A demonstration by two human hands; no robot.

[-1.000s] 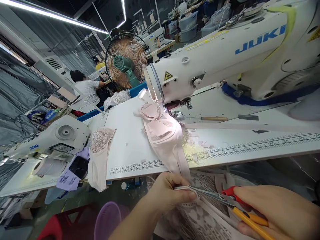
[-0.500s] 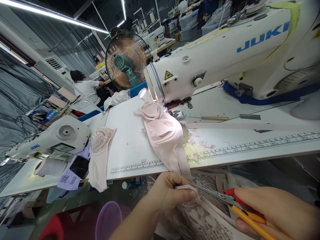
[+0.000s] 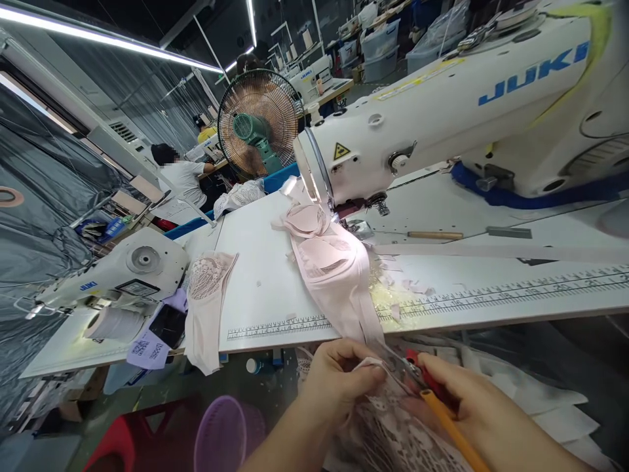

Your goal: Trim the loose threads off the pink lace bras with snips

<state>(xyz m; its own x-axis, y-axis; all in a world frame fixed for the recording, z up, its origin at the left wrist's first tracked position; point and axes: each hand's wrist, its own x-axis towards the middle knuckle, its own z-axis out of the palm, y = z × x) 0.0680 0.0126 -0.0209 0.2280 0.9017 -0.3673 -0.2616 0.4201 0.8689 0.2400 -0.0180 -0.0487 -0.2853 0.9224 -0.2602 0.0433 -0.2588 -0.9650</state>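
My left hand (image 3: 339,380) pinches the end of a pale pink strap just below the table's front edge. That strap belongs to a pink bra (image 3: 329,262) that trails up over the table to the needle of the white sewing machine (image 3: 442,111). My right hand (image 3: 486,419) grips scissors (image 3: 432,396) with red and orange handles, their blades right at the pinched strap end. Lace fabric (image 3: 393,439) lies in my lap under both hands.
A lace bra piece (image 3: 209,308) hangs over the table's left edge by a second sewing machine (image 3: 118,275). A tape roll (image 3: 111,323) and phone (image 3: 167,326) lie there. A fan (image 3: 258,121) stands behind. A seated person (image 3: 179,177) works far left. A purple basket (image 3: 221,436) sits below.
My right hand has moved left with the scissors, closing in on the strap end held by my left hand. The view has shifted slightly.
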